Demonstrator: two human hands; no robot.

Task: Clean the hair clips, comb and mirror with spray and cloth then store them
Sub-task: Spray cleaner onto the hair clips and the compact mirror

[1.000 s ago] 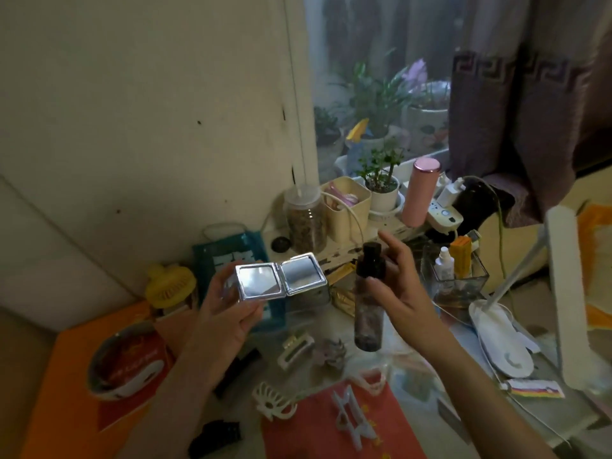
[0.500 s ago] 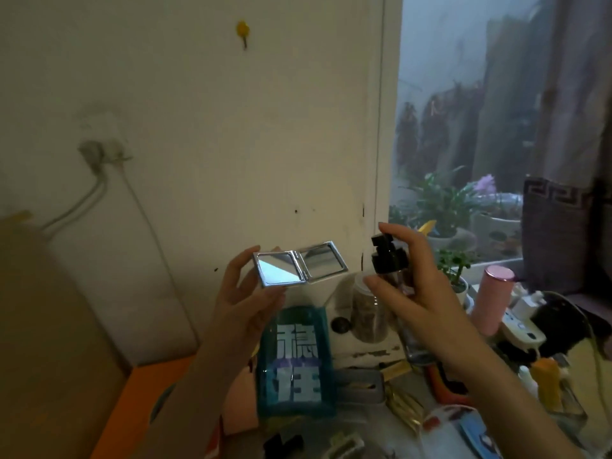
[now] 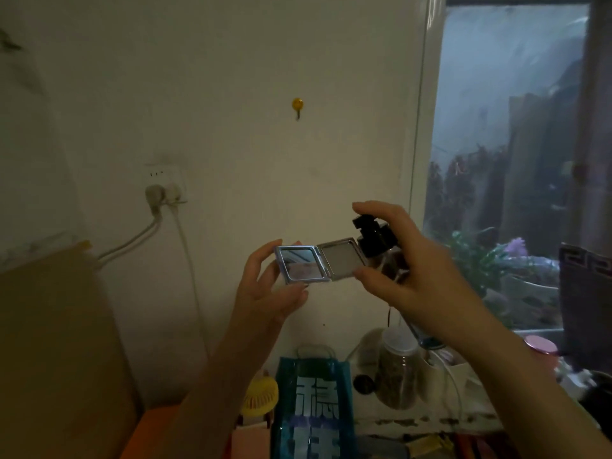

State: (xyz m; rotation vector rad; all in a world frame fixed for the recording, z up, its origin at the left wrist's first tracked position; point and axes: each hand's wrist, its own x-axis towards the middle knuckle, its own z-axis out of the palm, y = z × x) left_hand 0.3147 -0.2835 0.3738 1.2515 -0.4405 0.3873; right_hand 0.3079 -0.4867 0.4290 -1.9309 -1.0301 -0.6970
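Observation:
An open folding compact mirror with two square silver panes is held up in front of the wall. My left hand pinches its left pane between thumb and fingers. My right hand grips a clear spray bottle with a black nozzle, tilted, index finger over the top of the pump. The nozzle sits right beside the mirror's right pane. The hair clips, comb and cloth are out of view.
Below the hands stand a blue bag with white characters, a yellow mini fan, a lidded jar and a pink cup. A wall socket with cables is on the left; a window with plants on the right.
The view tilted up, so the table dropped out of sight. Both hands rose, and the spray bottle moved closer to the mirror's right pane.

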